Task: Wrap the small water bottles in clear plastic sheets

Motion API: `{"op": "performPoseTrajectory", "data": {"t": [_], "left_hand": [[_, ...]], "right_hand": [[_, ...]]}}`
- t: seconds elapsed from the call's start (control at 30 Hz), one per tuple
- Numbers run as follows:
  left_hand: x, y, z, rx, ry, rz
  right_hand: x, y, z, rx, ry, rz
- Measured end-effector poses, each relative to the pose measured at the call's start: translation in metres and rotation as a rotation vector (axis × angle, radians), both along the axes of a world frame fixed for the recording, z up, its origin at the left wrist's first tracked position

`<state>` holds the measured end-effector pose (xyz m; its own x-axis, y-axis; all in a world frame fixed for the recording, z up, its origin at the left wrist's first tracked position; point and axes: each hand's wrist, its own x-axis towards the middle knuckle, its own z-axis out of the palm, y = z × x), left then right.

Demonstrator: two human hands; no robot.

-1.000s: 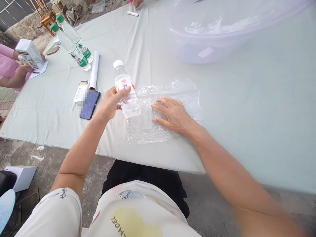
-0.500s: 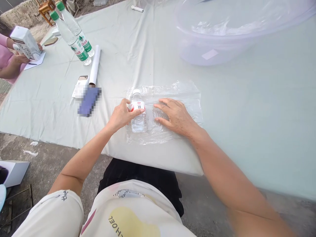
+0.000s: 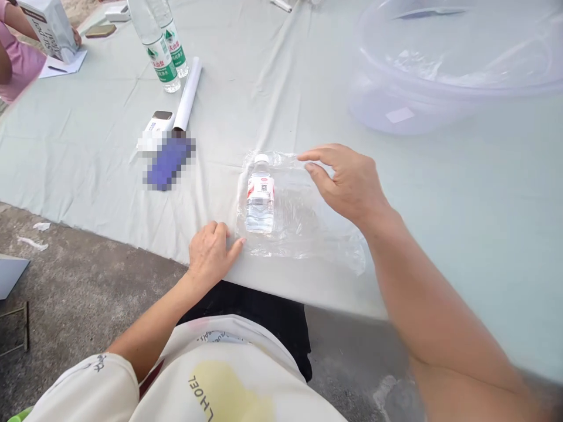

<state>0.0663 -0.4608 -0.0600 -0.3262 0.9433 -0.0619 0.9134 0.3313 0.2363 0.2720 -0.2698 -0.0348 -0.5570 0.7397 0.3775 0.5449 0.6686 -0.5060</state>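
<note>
A small clear water bottle [image 3: 260,202] with a white cap and a red-and-white label lies on a crinkled transparent plastic sheet or bag [image 3: 303,225]. My left hand [image 3: 213,249] rests on the table beside the plastic's near left corner, fingers bent and thumb stretched apart; it is off the bottle. Above the plastic's far edge hovers my right hand [image 3: 345,176], its index finger and thumb extended with a narrow gap between their tips. Its other fingers are mostly hidden, and no held object shows. Part of the plastic lies behind this hand.
A large translucent basin [image 3: 400,102] stands at the far right. To the left are two tall water bottles [image 3: 163,64], a white paper roll [image 3: 189,94], a small white box [image 3: 160,122] and a blurred blue item [image 3: 170,164]. Another person [image 3: 20,53] with a carton sits far left.
My left hand has released the bottle and drawn back toward the near table edge. My right hand has lifted off the plastic's middle to its far edge. The view has shifted.
</note>
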Motion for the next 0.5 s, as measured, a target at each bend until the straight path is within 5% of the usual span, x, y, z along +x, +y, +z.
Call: {"op": "performPoseTrajectory", "data": {"t": [0.2, 0.37, 0.5], "left_hand": [[0.016, 0.000, -0.014, 0.063, 0.052, -0.043], [0.016, -0.002, -0.017, 0.142, -0.010, -0.060], [0.018, -0.008, -0.021, 0.300, -0.161, -0.061]], "right_hand": [[-0.104, 0.042, 0.012, 0.051, -0.305, 0.344], [-0.160, 0.062, -0.005, -0.057, -0.591, 0.339], [-0.175, 0.076, -0.023, -0.089, -0.621, 0.350]]}}
